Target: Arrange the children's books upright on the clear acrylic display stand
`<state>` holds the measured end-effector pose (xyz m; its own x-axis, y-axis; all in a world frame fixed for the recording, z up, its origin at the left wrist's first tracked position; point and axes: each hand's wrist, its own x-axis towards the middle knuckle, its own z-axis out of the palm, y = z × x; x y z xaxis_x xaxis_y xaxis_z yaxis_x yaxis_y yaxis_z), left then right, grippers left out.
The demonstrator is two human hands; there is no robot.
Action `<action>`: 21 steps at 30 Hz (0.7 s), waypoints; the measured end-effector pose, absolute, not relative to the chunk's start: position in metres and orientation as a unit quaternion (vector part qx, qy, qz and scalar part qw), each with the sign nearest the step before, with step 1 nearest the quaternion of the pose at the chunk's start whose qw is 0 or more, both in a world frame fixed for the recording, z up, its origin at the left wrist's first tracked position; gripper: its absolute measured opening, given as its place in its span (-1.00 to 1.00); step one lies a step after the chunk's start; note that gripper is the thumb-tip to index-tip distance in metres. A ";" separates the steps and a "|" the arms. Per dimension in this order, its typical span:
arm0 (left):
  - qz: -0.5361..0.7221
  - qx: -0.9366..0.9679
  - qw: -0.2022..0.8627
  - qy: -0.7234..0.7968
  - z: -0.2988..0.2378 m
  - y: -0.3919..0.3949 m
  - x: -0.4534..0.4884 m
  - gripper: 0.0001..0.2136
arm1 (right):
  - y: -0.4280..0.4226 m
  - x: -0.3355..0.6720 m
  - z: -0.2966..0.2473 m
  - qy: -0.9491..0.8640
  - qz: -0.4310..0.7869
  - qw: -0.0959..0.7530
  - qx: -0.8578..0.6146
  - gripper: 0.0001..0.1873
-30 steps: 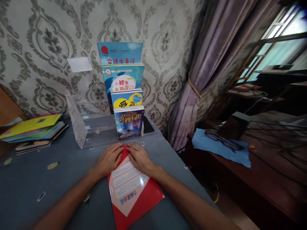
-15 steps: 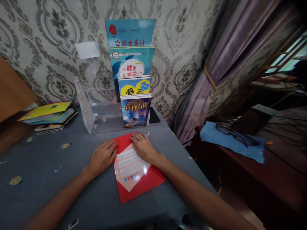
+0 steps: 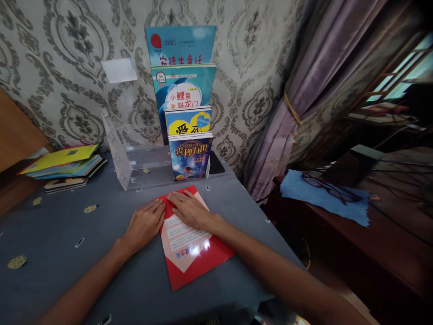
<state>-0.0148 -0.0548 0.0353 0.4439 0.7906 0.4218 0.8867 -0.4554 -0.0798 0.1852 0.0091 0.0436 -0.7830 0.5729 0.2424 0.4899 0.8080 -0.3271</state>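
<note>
A red book (image 3: 189, 268) lies flat on the table in front of me, its pale printed panel facing up and upside down to me. My left hand (image 3: 145, 225) rests on its upper left edge, fingers stretched out. Flat across the book's upper part lies my right hand (image 3: 189, 211), its fingers extended toward the left hand. Beyond them stands a clear tiered rack (image 3: 118, 153). On its right side, several books are stepped, with a dark blue book (image 3: 190, 158) lowest in front and a teal book (image 3: 182, 45) highest at the back.
Left of the rack is a stack of books (image 3: 61, 164) with a yellow one on top. A black phone (image 3: 216, 163) lies behind the rack's right end. Beyond the table's right edge, glasses (image 3: 331, 188) sit on a blue cloth (image 3: 294, 189). A tied curtain (image 3: 270, 144) hangs there.
My right hand has slid left across the top of the red book, closer to my left hand. The left hand and the book stay about where they were. The view has shifted slightly.
</note>
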 end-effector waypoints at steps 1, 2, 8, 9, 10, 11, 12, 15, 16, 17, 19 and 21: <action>-0.163 -0.836 0.142 -0.505 0.035 -0.055 -0.015 -0.65 | 0.012 0.188 0.044 -0.931 0.120 0.169 -0.300 -0.56; -0.161 -0.835 0.140 -0.508 0.035 -0.055 -0.015 -0.65 | 0.014 0.192 0.043 -0.926 0.116 0.171 -0.317 -0.57; -0.155 -0.829 0.135 -0.519 0.035 -0.055 -0.014 -0.65 | 0.026 0.215 0.039 -0.895 0.107 0.172 -0.397 -0.56; -0.155 -0.829 0.134 -0.520 0.035 -0.055 -0.014 -0.65 | 0.027 0.218 0.037 -0.893 0.105 0.174 -0.402 -0.56; -0.155 -0.830 0.136 -0.519 0.035 -0.055 -0.014 -0.66 | 0.027 0.220 0.037 -0.891 0.103 0.175 -0.405 -0.56; -0.155 -0.831 0.141 -0.516 0.035 -0.055 -0.014 -0.66 | 0.026 0.221 0.036 -0.891 0.102 0.177 -0.406 -0.56; -0.153 -0.832 0.147 -0.513 0.035 -0.056 -0.014 -0.66 | 0.026 0.222 0.036 -0.890 0.102 0.178 -0.407 -0.56; -0.151 -0.833 0.160 -0.508 0.035 -0.056 -0.013 -0.67 | 0.025 0.222 0.036 -0.889 0.108 0.180 -0.408 -0.56; -0.153 -0.832 0.161 -0.509 0.035 -0.056 -0.013 -0.67 | 0.025 0.222 0.036 -0.889 0.111 0.182 -0.406 -0.56; -0.155 -0.831 0.159 -0.509 0.035 -0.056 -0.013 -0.67 | 0.026 0.223 0.036 -0.889 0.114 0.183 -0.405 -0.56; -0.161 -0.832 0.154 -0.508 0.034 -0.056 -0.014 -0.67 | 0.029 0.225 0.035 -0.889 0.124 0.184 -0.401 -0.56; -0.167 -0.834 0.152 -0.504 0.034 -0.056 -0.014 -0.66 | 0.032 0.228 0.034 -0.887 0.135 0.188 -0.399 -0.56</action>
<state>-0.0141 -0.0557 0.0339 0.4363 0.7895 0.4318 0.8911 -0.4457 -0.0854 0.2279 0.0317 0.0340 -0.6100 0.7595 0.2259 0.6579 0.6444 -0.3898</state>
